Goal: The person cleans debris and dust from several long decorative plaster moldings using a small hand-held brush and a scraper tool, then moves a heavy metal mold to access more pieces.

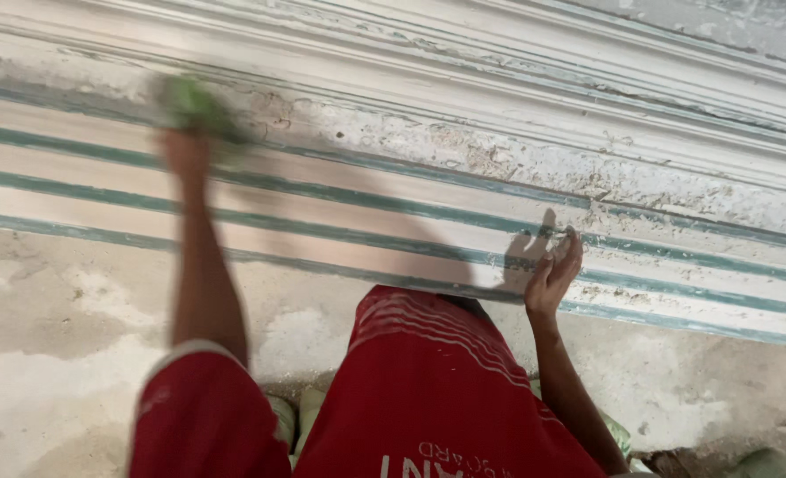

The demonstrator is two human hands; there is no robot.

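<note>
Moulding: where it fills the view from 9 to 3 o'clock, the ribbed plaster moulding (393, 204) runs white with green grooves.
Shirt: red shirt (428, 389) at 6 o'clock.
Right hand: the right hand (552, 270) at 3 o'clock rests on a rib, fingers (570, 248) loosely together.
Left hand: the left hand (185, 150) at 10 o'clock, blurred, presses a green pad (196, 104) to the moulding; finger state cannot be told.

Left hand (185, 150) raised high, arm stretched nearly straight up, motion-blurred, fingers closed in a grip. Right hand (552, 270) lower, forearm angled up, palm pressed flat, fingers extended and loosely together. Red sleeve on left upper arm.
</note>
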